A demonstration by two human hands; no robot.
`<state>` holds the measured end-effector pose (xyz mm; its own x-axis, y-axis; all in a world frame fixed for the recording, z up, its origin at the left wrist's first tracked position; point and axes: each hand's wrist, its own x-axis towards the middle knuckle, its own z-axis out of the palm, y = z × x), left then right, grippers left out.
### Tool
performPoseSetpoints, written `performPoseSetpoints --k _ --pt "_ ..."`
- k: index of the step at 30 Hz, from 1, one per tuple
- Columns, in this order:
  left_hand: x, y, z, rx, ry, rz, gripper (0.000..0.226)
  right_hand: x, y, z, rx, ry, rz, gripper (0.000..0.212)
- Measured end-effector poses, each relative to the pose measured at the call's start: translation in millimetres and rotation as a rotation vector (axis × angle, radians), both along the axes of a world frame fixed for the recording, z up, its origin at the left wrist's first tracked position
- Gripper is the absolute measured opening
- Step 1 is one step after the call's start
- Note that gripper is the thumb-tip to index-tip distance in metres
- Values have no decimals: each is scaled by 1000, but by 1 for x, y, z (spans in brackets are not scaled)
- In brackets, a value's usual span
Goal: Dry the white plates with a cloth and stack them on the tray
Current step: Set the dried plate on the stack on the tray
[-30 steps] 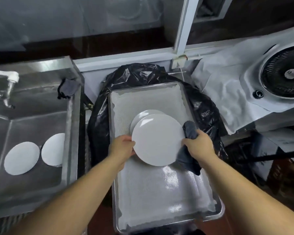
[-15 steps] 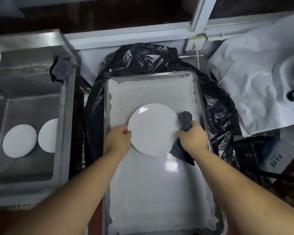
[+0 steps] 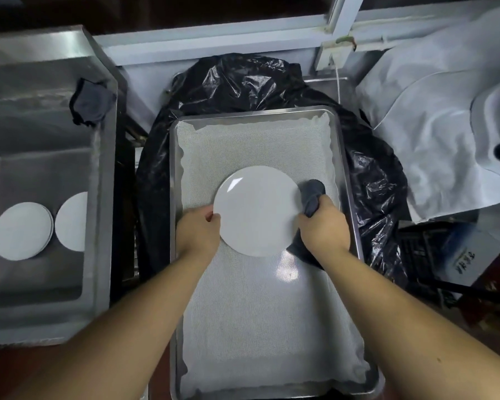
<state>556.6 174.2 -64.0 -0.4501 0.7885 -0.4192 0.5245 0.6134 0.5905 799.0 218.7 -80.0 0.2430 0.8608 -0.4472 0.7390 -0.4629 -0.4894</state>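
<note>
A round white plate lies over the middle of the metal tray, which is lined with a pale mesh mat. My left hand grips the plate's left rim. My right hand is at the plate's right rim and holds a dark grey cloth bunched against the plate's edge. Any plate underneath is hidden by this one. More white plates lie in the steel sink at the left, a second one partly cut off by the sink wall.
The tray sits on a black plastic bag. Another dark cloth hangs on the sink's back right corner. White sheeting covers things at the right. A window frame runs along the back.
The plate has come down over the tray and now covers the plate that showed beneath it one second ago. Both hands stayed on its rim. The camera tilted further down.
</note>
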Motion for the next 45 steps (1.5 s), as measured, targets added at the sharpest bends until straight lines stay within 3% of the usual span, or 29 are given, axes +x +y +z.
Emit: performPoseSetpoints --k 12,20,23,30,36,39,45 --pt "0 2 -8 -65 -34 121 28 19 0 13 24 109 20 22" --pt "0 -44 30 -37 -77 146 36 42 -16 48 80 135 9 22" --pt "2 -66 46 -30 -59 130 45 40 -23 62 81 109 87 24" --pt "-12 -130 85 -76 143 -16 39 5 -57 96 76 27 346 14" --pt "-50 -200 96 -155 233 -103 48 -47 -101 115 96 -74 628 9" --pt "-80 -244 98 -132 254 -82 49 -86 -130 121 122 -106 757 4" --pt "-158 -361 112 -120 312 46 45 -200 -212 137 228 -219 1042 17"
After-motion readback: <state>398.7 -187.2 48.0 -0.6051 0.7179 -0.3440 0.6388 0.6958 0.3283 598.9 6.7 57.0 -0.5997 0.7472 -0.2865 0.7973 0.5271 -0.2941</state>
